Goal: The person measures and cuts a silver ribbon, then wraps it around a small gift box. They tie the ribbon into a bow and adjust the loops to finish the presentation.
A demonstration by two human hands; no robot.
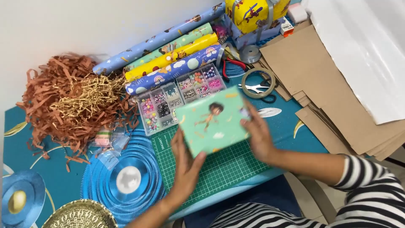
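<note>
Both hands are clamped on a wrapped box [212, 120] in mint-green paper printed with a small figure, held tilted just above the green cutting mat [219, 169] at the near middle of the table. Left hand [185, 162] grips the box's near-left corner, thumb on top, fingers beneath. Right hand [258, 135] holds the right edge, fingertips pressed on the paper near the far-right corner. The hands sit apart, one on each side of the box. Striped sleeve [371, 177] on the right arm. Just beyond the box: a clear bead organiser [168, 105] with many small compartments of coloured beads, partly covered by the box's far edge. Beyond that, four rolls of wrapping paper [168, 55] lying side by side, slanting toward the far right. Far left: a heap of brown and tan shredded paper [67, 105]. Near left: a big spool of blue ribbon [126, 179], a blue plate [21, 202] and a gold plate [80, 215] at the near edge. Right of the organiser: scissors [255, 88] lying within a ring of tape [258, 82], red-handled pliers [232, 65] nearby. Far right: stacked brown cardboard sheets [329, 84] with a white sheet [367, 50] lying over them. Far middle: a yellow wrapped parcel [253, 14] with grey ribbon.
</note>
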